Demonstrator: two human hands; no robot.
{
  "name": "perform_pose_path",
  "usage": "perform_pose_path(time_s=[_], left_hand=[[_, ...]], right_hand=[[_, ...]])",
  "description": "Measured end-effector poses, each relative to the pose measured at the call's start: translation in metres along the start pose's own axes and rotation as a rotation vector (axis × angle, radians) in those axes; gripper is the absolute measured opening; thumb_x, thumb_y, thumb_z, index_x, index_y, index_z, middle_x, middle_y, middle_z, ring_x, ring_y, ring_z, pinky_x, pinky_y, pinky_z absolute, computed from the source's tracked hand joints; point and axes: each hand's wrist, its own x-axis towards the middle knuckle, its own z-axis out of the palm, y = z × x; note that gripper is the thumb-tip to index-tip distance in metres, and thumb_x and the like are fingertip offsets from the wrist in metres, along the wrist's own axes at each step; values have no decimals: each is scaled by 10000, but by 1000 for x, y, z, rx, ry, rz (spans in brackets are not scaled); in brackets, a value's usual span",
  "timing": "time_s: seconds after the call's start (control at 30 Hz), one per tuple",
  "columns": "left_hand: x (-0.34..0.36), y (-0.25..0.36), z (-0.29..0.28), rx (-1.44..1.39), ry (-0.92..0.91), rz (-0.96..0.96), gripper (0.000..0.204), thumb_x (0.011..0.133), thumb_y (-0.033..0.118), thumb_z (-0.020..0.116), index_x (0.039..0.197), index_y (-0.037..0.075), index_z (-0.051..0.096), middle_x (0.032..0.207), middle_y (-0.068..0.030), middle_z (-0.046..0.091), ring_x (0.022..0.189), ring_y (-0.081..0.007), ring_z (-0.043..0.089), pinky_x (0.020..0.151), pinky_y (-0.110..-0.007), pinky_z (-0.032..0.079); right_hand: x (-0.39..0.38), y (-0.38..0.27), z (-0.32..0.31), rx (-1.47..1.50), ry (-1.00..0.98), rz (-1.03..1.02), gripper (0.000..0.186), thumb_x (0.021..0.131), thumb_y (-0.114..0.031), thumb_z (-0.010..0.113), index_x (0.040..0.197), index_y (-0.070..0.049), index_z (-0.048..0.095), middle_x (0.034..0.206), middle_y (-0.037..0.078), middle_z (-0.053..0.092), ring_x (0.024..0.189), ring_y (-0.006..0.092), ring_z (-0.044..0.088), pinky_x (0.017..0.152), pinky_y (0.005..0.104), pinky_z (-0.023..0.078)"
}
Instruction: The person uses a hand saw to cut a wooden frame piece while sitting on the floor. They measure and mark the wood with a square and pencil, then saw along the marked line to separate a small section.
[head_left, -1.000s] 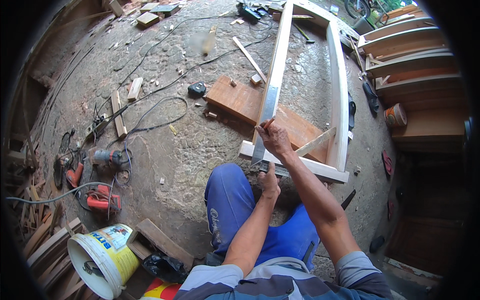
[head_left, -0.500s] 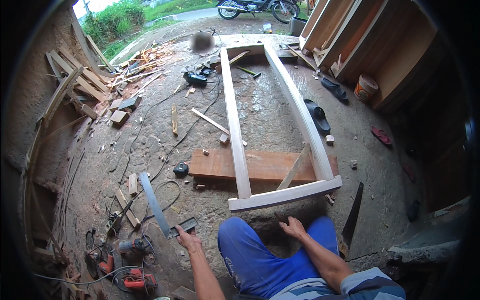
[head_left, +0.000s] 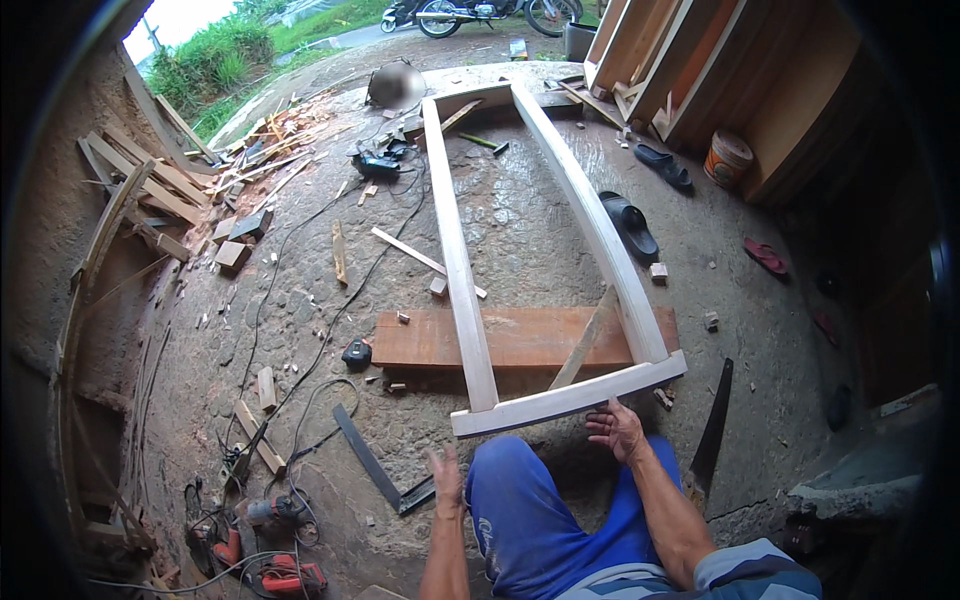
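Far edge: motorcycle (head_left: 480,13); green bushes (head_left: 215,68) to its left. Upper right: orange-and-white bucket (head_left: 727,162) beside large wooden structure (head_left: 800,110). Dark slippers (head_left: 632,225) on floor (head_left: 765,430); reddish flip-flop (head_left: 766,258) farther right. Lower left: red power tool (head_left: 293,576).

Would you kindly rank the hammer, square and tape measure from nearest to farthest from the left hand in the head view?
From the left hand:
1. Square: on the floor, just to its left.
2. Tape measure: farther ahead, left of the brown board.
3. Hammer: far ahead, inside the frame.
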Motion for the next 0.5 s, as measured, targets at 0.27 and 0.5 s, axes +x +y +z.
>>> perform_pose_path(time_s=[0.27,0.5], left_hand=[[54,-9,86,119,100,506,942,984,272,674,1573,-65,21,1601,-288,145,1486,-386,200,1237,-461,164],[168,50,123,219,66,520,980,944,261,704,1568,-96,38,1601,-339,136,1506,-439,177,1252,-480,138]], right_hand=[[38,4,7,-327,78,-142,321,1063,-349,555,994,-43,623,891,101,699,766,230,716,682,368,603],[108,-67,60,-309,83,-72,305,1073,-278,508,1188,-13,603,1093,104,642,896,220,687,715,361,601]])
